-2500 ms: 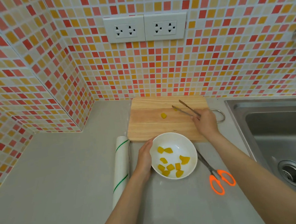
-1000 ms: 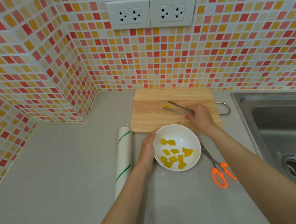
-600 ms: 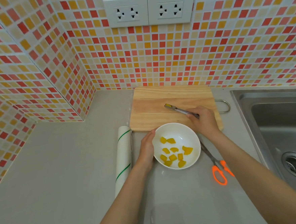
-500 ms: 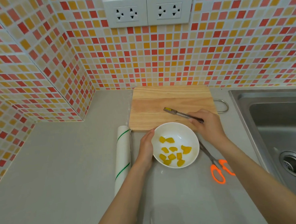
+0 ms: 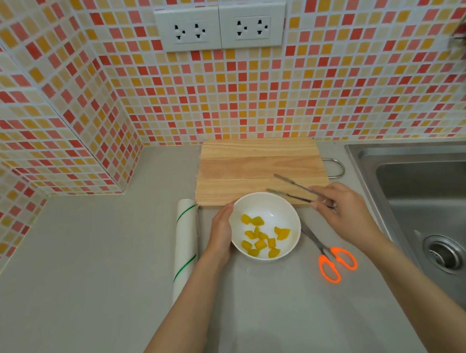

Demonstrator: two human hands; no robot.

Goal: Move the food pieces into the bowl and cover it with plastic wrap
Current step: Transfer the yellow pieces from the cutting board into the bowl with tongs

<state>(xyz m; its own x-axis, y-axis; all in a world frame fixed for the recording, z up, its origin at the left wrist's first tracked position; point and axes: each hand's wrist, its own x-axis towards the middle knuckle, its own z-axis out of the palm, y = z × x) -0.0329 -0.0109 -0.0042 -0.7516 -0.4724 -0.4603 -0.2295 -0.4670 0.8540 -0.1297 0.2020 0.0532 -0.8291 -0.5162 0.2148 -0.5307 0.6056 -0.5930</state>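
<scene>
R hand pinches metal tongs near their hinge end; tong arms spread apart, tips empty, pointing left over the near-right corner of the wooden cutting board, just behind the white bowl. L hand cups the bowl's left side, fingers curved against the rim, steadying it, not lifting as far as I can tell.

Progress: yellow food pieces all sit in the bowl, approx. ten; board looks bare, no pieces left on it. So transfer part looks done. Left to do: put tongs down, pull wrap, cut, cover. Plastic wrap roll lies just left of the bowl, beyond the L hand, untouched; looks fully rolled. Orange-handled scissors lie right of the bowl, blades pointing toward it.

Hard to tell: R fingers hide the tongs' hinge; scissor blade tips run close to bowl's rim, contact unclear; what the fruit is – can't say. Sink right of the board is cut off by frame edge.
</scene>
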